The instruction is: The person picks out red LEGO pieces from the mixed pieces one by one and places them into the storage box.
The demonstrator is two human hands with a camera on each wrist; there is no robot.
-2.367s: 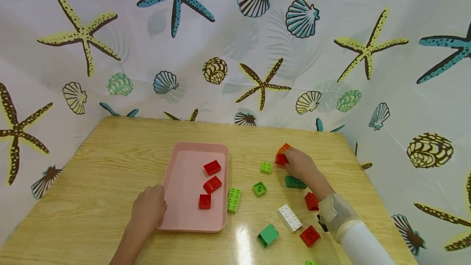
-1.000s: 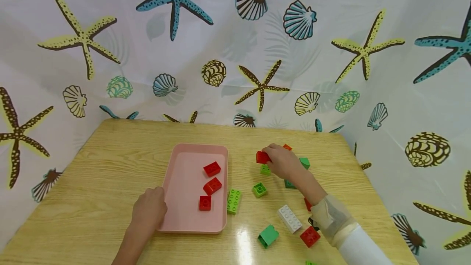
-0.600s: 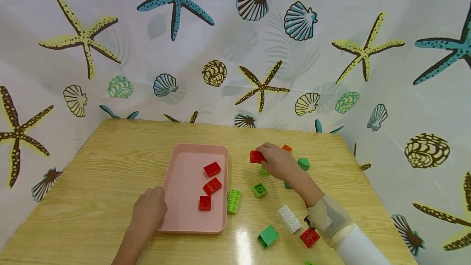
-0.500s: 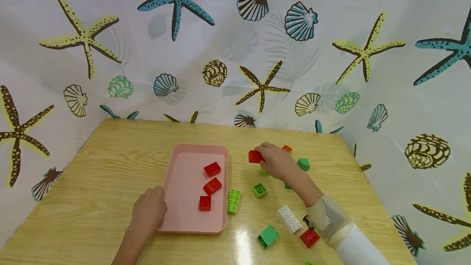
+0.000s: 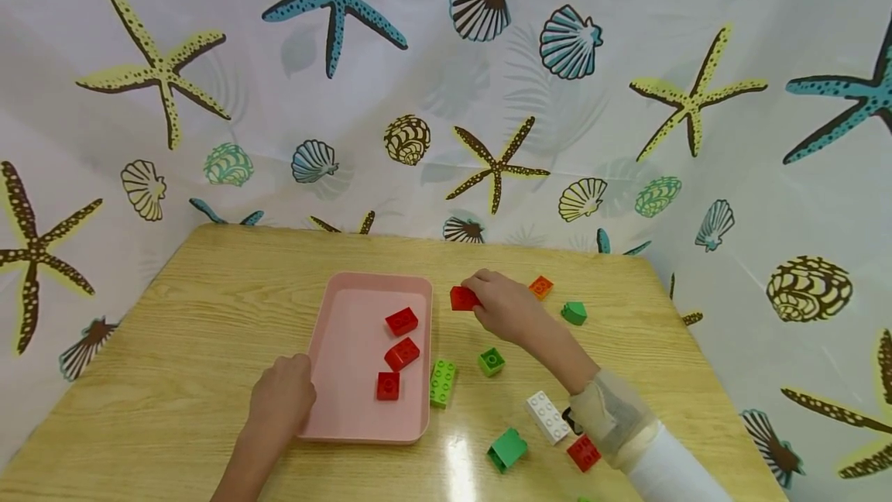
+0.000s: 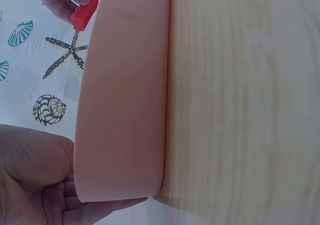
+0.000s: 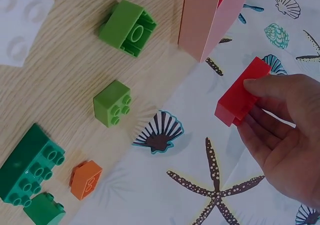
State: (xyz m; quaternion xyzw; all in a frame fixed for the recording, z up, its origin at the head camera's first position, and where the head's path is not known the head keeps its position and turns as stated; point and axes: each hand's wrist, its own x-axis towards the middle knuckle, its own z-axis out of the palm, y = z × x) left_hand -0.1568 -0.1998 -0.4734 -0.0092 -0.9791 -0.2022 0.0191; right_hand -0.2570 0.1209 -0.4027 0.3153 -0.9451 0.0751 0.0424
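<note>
My left hand (image 5: 282, 393) holds the pink tray (image 5: 327, 432) at its left side, close to the near corner. In the left wrist view its fingers lie against the tray's outer end wall. Three red bricks lie inside the tray, one of them a red brick (image 5: 388, 386) near the front. My right hand (image 5: 505, 304) pinches another red brick (image 7: 242, 92) between thumb and fingers. That brick is held up just right of the tray's far right corner, with several green bricks below and nearer.
Right of the tray lie a long lime brick (image 5: 442, 383), a lime square brick (image 5: 491, 361), a white brick (image 5: 547, 417), a green brick (image 5: 507, 449) and a red brick (image 5: 584, 453). Farther back are an orange brick (image 5: 540, 287) and a green brick (image 5: 574, 312). A patterned curtain (image 5: 418, 45) surrounds the table.
The right hand has lifted the red brick from beside the orange one and carried it leftward toward the tray. The left hand and the tray stay in place.
</note>
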